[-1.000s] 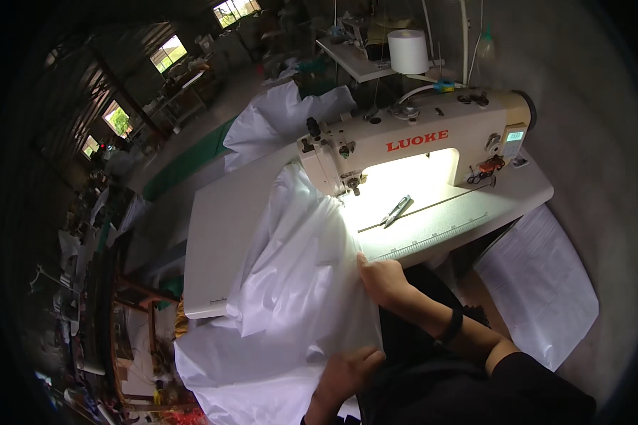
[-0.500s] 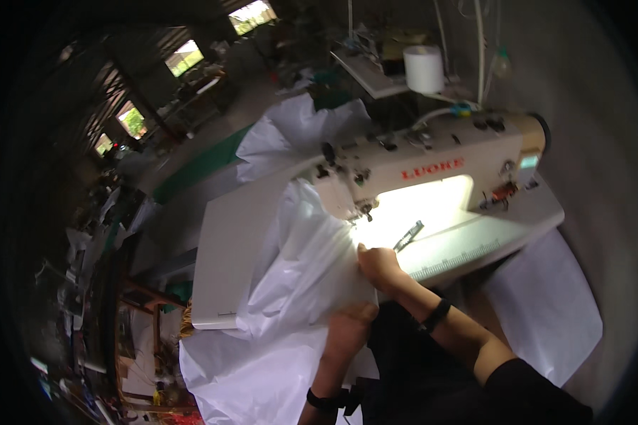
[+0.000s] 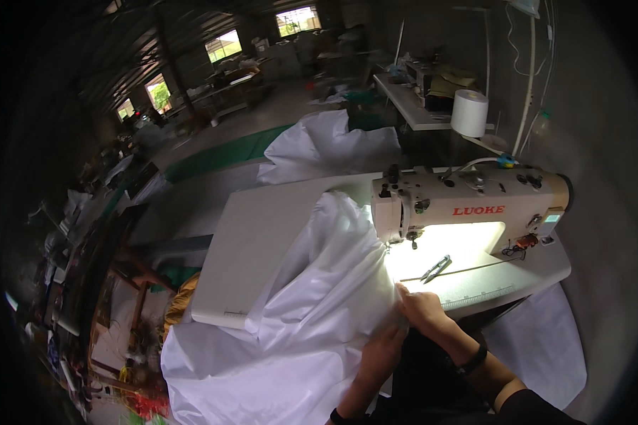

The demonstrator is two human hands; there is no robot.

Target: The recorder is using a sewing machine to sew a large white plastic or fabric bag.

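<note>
A large sheet of white fabric (image 3: 290, 333) spreads in folds over the left part of the sewing machine (image 3: 461, 205) and hangs off the near edge. Its right edge runs up to the lit needle area. My right hand (image 3: 424, 312) is closed on that edge, a short way on the near side of the needle. Lower down, my left hand (image 3: 383, 352) closes on the same fabric edge, close beside the right wrist; its fingertips are partly hidden. A pair of thread snips (image 3: 436, 269) lies on the machine bed, just beyond my right hand.
White fabric (image 3: 333, 145) is heaped behind the machine, and another white piece (image 3: 539, 347) hangs at the right. A white thread cone (image 3: 469, 113) stands at the back right, near a side table (image 3: 411, 103). A wooden frame (image 3: 131, 283) stands at the left.
The view has swung, so the machine sits farther right and lower. My right hand is a little farther from the needle, toward me. Both hands stay on the fabric edge.
</note>
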